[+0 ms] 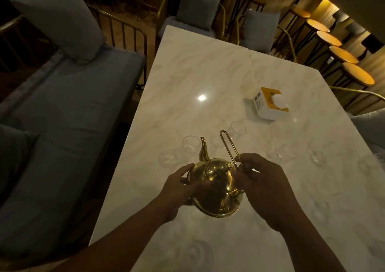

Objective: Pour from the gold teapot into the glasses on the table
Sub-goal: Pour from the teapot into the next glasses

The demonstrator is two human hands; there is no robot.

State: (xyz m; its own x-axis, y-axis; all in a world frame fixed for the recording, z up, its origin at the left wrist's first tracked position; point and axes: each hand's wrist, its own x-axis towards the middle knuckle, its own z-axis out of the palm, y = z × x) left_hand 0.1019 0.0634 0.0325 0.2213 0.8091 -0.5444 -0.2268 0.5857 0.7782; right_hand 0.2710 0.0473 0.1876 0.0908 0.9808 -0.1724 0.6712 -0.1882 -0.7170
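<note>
— Over the near half of the pale marble table [208,74], what sits between the two hands?
— A shiny gold metal teapot [216,196], round-bellied, with its lid knob [229,165] on top. I cannot tell whether its base rests on the marble or hangs just above it.
— And the hands?
— They are apart, one on each side of the pot. The left hand [179,188] curls round the pot's left flank. The right hand [264,186] pinches the tall thin wire loop handle [227,144] low down, near the lid; the loop leans away and to the left.
— Where does the curved spout [203,150] point?
— Away from the person, with its tip just beside a clear round glass [190,143].
— Any other glasses?
— Several, all faint. A faceted glass [238,127] stands farther off to the right, a low glass [166,157] stands left of the spout, a stemmed-looking glass [317,157] is off to the right, and a blurred glass [200,253] sits near the bottom edge.
— What lies around them?
— A white and yellow tissue box [268,105] stands beyond the glasses. A grey cushioned bench [68,115] with a grey pillow [58,20] runs along the left. Round wooden stools [357,75] line the far right.
</note>
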